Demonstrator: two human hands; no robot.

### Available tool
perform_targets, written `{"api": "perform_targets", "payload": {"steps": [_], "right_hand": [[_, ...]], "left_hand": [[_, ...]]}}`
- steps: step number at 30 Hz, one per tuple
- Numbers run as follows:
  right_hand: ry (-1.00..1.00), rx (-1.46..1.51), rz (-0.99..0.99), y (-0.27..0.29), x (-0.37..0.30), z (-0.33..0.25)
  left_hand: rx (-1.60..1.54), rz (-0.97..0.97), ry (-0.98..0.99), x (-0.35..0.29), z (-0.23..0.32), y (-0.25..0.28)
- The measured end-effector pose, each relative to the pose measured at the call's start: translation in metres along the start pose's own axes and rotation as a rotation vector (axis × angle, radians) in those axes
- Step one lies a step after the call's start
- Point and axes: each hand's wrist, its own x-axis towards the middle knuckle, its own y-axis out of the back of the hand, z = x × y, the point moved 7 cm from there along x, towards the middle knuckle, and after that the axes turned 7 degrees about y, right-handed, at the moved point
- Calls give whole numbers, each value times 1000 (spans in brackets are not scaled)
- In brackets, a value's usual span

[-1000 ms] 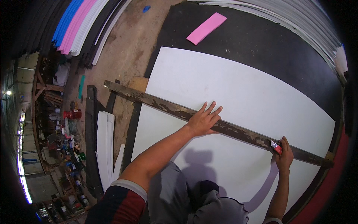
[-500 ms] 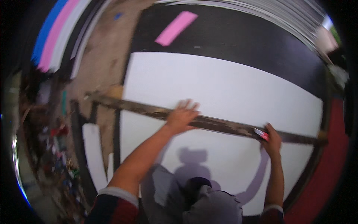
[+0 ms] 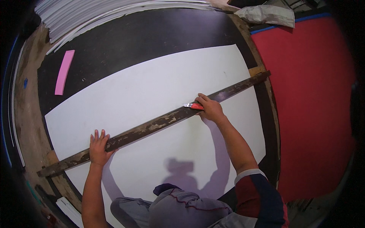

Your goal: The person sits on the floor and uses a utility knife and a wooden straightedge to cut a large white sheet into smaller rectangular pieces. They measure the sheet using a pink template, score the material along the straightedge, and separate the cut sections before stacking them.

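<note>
A long, worn dark straightedge bar lies slantwise across a large white sheet. My left hand rests over the bar left of its middle, fingers stretched out past the far edge and the thumb on the near side. Right of the middle, my right hand is closed on a red utility knife. The knife's metal front end points left and lies over the bar; whether its tip touches the white sheet I cannot tell.
Under the white sheet lies a larger black sheet, with a pink strip on its left part. A big red sheet spreads out at the right. Stacked pale sheets and a whitish sack are at the back.
The view has swung to the right, bringing the red sheet in fully. My left hand has shifted leftward along the bar. The right hand still holds the utility knife.
</note>
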Motion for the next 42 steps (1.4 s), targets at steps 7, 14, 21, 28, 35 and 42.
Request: {"api": "perform_targets", "payload": {"steps": [7,14,21,28,35,42], "right_hand": [[-5,29,-21,3,9,-6],[11,4,-49,3,12,-1],[83,-27,40,2,15,4],[70,6,-16,1,15,3],[65,26,-51,10,17,-2],[-40,233,220,26,35,-15]], "left_hand": [[-2,45,-11,-3,-11,-2],[18,47,-22,0,-5,1],[-2,76,-34,-2,-6,-5],[-5,66,-33,-3,-6,-4],[-22,57,-33,-4,-6,-3],[-22,38,-49,2,1,6]]}}
